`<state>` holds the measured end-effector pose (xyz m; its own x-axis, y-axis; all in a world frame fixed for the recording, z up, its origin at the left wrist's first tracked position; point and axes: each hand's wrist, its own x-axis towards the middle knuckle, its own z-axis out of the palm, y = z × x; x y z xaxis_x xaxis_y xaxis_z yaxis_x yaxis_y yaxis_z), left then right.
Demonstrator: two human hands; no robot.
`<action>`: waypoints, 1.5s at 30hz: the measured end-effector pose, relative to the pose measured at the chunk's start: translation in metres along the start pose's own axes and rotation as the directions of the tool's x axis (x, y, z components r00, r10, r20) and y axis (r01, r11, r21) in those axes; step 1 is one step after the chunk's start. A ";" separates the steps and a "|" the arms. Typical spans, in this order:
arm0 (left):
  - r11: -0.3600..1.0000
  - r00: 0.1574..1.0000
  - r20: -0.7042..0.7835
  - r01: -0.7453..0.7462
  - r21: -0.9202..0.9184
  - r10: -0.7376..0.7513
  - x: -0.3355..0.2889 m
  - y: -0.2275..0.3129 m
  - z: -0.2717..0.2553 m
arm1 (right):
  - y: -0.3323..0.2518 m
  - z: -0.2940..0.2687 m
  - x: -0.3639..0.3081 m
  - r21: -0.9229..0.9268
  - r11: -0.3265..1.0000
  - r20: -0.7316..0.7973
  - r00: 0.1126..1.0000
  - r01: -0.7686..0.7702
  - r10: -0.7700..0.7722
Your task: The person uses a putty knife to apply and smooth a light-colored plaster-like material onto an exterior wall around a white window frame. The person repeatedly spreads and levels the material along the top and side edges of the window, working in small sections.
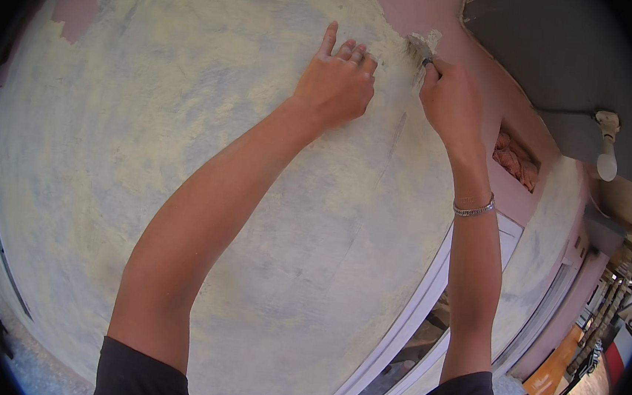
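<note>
Pale yellow and grey coating (255,215) on a wall: spreading in patchy, cloudy strokes over most of the view, ending raggedly against bare pink wall (413,4) at the top.

Scraper (416,51), one, small, with dark handle and smeared blade: sitting high up, right of centre, against the border of coating and pink, with a whitish dab showing just beside the blade.

Right hand (453,101), one: gripping the scraper by its handle, fingers closing tightly around it; wearing a silvery bracelet (473,210) at the wrist.

Left hand (336,88), one: reaching up to the left of the scraper, near but apart from it; showing its back; pointing one finger upward, bending the others toward the coating; bearing pale smears on the fingers. Cannot tell from this angle about any grip on a thing.

Dark sleeves (142,377), two: ending above the elbows at the lower edge.

Surroundings, right side: reddish rubble (515,161) filling a recess in the pink wall; white frame (394,337) slanting below, passing behind the right forearm; white light bulb (607,159) hanging beside a dark grey panel (557,60).
</note>
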<state>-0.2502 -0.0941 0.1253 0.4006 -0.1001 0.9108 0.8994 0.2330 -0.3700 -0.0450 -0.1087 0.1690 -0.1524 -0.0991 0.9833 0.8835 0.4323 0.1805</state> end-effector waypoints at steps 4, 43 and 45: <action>1.000 1.000 0.019 -0.001 0.008 0.000 -0.002 0.000 0.001 | 0.001 0.004 -0.017 0.031 0.999 -0.026 0.999 -0.042 0.043; 0.990 0.984 0.172 0.076 -0.117 -0.055 -0.002 0.001 -0.033 | 0.027 -0.004 -0.007 -0.019 0.998 -0.006 0.999 0.053 -0.053; 0.986 0.971 0.238 0.065 -0.157 -0.026 -0.004 0.002 -0.045 | 0.029 -0.002 -0.005 0.024 0.999 0.026 0.999 -0.023 0.023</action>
<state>-0.2421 -0.1369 0.1132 0.3237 0.1268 0.9376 0.9398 0.0715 -0.3342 -0.0174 -0.0974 0.1694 -0.1440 -0.0656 0.9874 0.8758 0.4560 0.1580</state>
